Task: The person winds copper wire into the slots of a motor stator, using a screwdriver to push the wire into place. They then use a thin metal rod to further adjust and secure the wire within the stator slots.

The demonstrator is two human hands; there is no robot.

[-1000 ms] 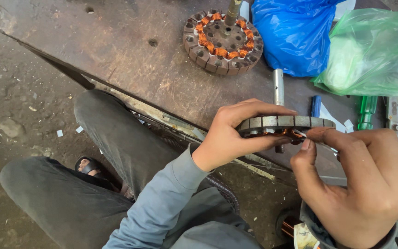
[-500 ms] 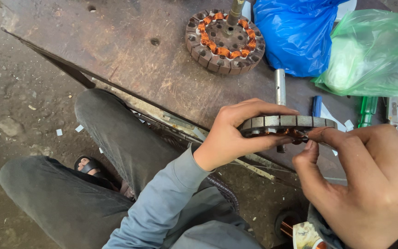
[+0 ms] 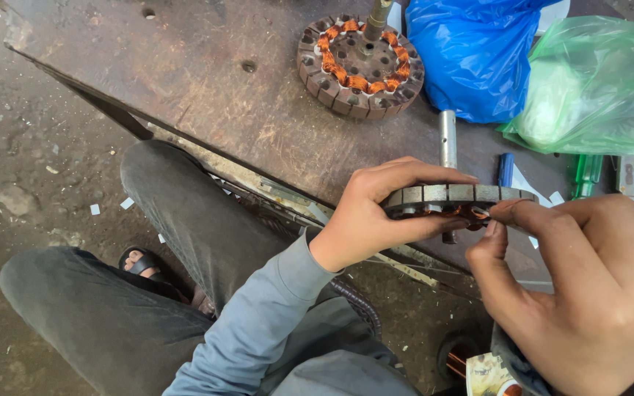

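- Copper-wound stator ring point(image 3: 455, 198) sits edge-on above the steel bench point(image 3: 185, 81); left hand point(image 3: 376, 213) clamps its rim
- right hand point(image 3: 588, 293) pinches wire at a slot; fingertips point(image 3: 494, 220) could slip, likely snapping the winding

Left hand point(image 3: 365, 220) grips a round slotted stator point(image 3: 455, 198) edge-on, right hand point(image 3: 588, 293) pinching at its copper winding underneath. Second stator point(image 3: 359, 66) with orange windings lies flat on the worn table point(image 3: 207, 81), next to a blue bag point(image 3: 471, 51) and a green bag point(image 3: 599, 84)
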